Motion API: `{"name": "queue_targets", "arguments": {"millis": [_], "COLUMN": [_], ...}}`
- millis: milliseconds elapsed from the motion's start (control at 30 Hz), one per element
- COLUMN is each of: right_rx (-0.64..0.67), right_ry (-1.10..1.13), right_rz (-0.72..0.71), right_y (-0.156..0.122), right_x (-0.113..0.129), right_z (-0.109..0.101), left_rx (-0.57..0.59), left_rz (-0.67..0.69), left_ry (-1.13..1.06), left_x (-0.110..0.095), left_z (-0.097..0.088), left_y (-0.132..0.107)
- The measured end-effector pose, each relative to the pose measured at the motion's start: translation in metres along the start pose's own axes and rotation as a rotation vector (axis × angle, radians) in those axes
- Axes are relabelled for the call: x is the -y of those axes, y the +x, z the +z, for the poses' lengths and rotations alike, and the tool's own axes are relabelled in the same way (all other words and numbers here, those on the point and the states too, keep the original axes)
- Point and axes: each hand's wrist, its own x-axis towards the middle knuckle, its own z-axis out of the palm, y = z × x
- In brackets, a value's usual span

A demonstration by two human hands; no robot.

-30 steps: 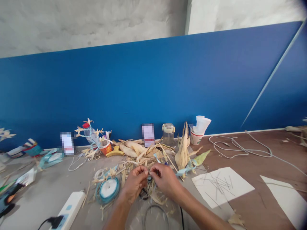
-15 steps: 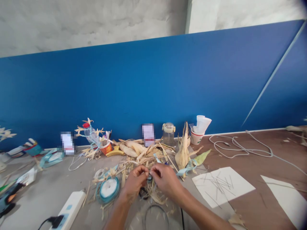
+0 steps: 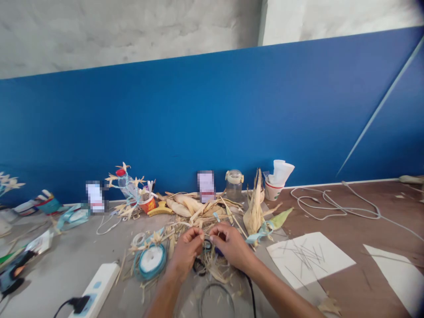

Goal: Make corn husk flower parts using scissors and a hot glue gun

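Note:
Over the dried plant scraps, my left hand (image 3: 190, 246) and my right hand (image 3: 230, 244) face each other, fingertips a short gap apart. Both are closed in a pinch. A thin pale strand (image 3: 206, 236) seems to run between the fingertips, too fine to identify surely. Just below the gap lies a small dark ring-shaped thing (image 3: 207, 244). Loose pale fibres (image 3: 215, 266) spread beneath my hands. Behind them is a heap of dried corn husks (image 3: 194, 206). A spool of blue ribbon (image 3: 151, 261) lies left of my left hand.
At the back stand a lidded clear jar (image 3: 234, 186), a phone (image 3: 206, 185) and a paper cup (image 3: 274, 190). White paper (image 3: 309, 260) with thin sticks lies right. A power strip (image 3: 97, 289) and a glue gun (image 3: 13, 274) are at left. A white cable (image 3: 338, 207) coils at back right.
My hands keep their pinch and have drawn very slightly apart, showing the strand between them more clearly. The whole view has shifted a little.

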Motion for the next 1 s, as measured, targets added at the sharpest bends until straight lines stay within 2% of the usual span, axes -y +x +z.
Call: {"name": "queue_targets", "arguments": {"millis": [100,267,567,733,867,1000], "right_rx": [-0.001,0.067,0.262,0.261,0.226,0.293], "right_ry": [0.095,0.397,0.839,0.83,0.842,0.783], "right_rz": [0.037,0.212,0.518,0.488,0.468,0.429], "right_y": [0.001,0.001,0.0,-0.001,-0.002,-0.003], "right_x": [-0.004,-0.008,-0.016,-0.015,-0.012,-0.015], "right_z": [0.002,0.01,0.02,0.021,0.022,0.024], "left_rx": [0.01,0.001,-0.009,0.045,0.028,0.019], "left_rz": [0.005,0.031,0.001,-0.017,-0.007,0.029], "left_ry": [-0.037,-0.085,-0.161,-0.127,-0.13,-0.076], "left_x": [-0.003,0.0,-0.004,-0.006,-0.003,-0.001], "left_z": [0.004,0.006,0.011,0.009,0.006,0.005], "left_y": [-0.003,-0.004,-0.008,-0.009,-0.007,-0.006]}}
